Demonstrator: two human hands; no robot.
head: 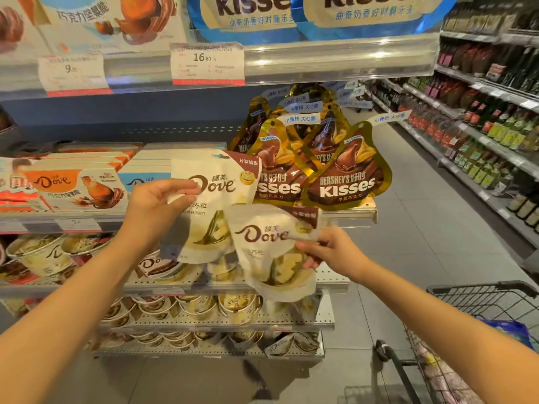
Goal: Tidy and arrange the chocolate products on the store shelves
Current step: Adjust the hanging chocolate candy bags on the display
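While both arms reach toward the store shelves, each of the hands pinches a white Dove pouch in front of the middle shelf. The left hand grips the upper pouch by its left edge, thumb curled over the front; that pouch is upright and overlaps the brown Kisses bags. The right hand pinches the lower pouch at its right edge; it is tilted and creased, just below the first.

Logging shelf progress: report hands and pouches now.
Left hand pinches upper Dove pouch. Right hand pinches lower Dove pouch. Kisses bags directly behind.
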